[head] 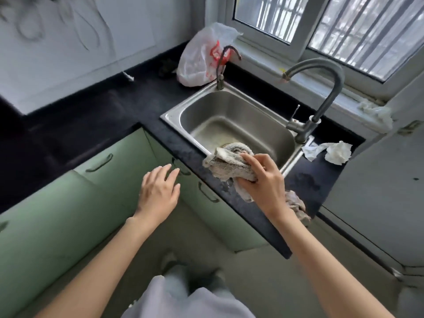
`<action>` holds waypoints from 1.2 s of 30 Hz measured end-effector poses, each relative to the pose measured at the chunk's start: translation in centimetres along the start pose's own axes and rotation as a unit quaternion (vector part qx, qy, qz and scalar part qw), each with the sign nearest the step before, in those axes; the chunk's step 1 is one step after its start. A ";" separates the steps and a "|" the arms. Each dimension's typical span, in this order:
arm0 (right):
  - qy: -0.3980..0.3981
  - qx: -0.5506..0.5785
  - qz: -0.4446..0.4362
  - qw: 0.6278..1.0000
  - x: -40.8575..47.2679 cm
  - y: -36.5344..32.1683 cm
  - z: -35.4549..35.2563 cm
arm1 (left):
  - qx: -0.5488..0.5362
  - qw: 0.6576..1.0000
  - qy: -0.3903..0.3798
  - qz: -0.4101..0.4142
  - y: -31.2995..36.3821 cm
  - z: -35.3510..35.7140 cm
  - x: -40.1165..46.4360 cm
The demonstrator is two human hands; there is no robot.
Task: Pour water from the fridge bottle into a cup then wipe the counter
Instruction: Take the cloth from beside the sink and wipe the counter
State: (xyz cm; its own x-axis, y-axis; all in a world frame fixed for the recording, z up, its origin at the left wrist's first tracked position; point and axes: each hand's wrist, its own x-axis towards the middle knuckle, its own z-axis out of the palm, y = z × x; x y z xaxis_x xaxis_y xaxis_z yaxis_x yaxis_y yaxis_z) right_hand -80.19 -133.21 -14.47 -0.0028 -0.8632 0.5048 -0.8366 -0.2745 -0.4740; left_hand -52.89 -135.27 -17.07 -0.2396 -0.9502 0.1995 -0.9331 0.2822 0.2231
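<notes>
A black stone counter [179,143] wraps the corner of a small kitchen above pale green cabinet doors [68,203], under a barred window [321,26], as a person stands at its front edge in the wiping stage of the job. Set into the counter is a steel sink [174,111], with a tall grey tap [325,92] at its right and a thinner tap [221,65] at its back corner. A white plastic bag with red print [202,56] slumps against the wall behind the sink, and a crumpled white tissue [332,152] lies on the counter right of the tall tap. Neither bottle nor cup appears anywhere in view, so the pouring looks done or set aside. The right hand [263,180] grips a bunched grey cloth [229,161], fingers curled over it, at the sink's front rim where steel meets stone; a tail of the cloth hangs down past the wrist. The left hand [158,191] hovers with fingers spread and relaxed, holding nothing, out over the cabinet fronts. A damp-looking patch shows on the stone just right of the cloth hand. The next move likely calls for pressing the cloth flat and sweeping it along the stone, keeping clear of the tissue
</notes>
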 end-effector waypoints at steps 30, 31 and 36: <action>-0.155 0.072 -0.021 0.985 15.4 -20.0 26.0 | 0.042 0.983 0.037 -0.175 -31.5 -3.3 0.9; -0.156 0.069 -0.018 0.985 16.2 -19.7 26.6 | 0.040 0.983 0.031 -0.177 -31.8 -2.9 1.4; -0.168 0.048 -0.003 0.985 20.8 -17.4 29.5 | 0.042 0.978 -0.008 -0.202 -33.3 -1.0 4.2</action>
State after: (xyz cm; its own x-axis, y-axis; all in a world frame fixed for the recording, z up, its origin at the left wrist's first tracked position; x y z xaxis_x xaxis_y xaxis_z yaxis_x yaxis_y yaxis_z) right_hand -49.48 -158.88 -17.02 0.1976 -0.9482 0.2486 -0.7802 -0.3056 -0.5458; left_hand -22.51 -148.49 -22.73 0.1498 -0.9840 0.0966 -0.9709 -0.1280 0.2023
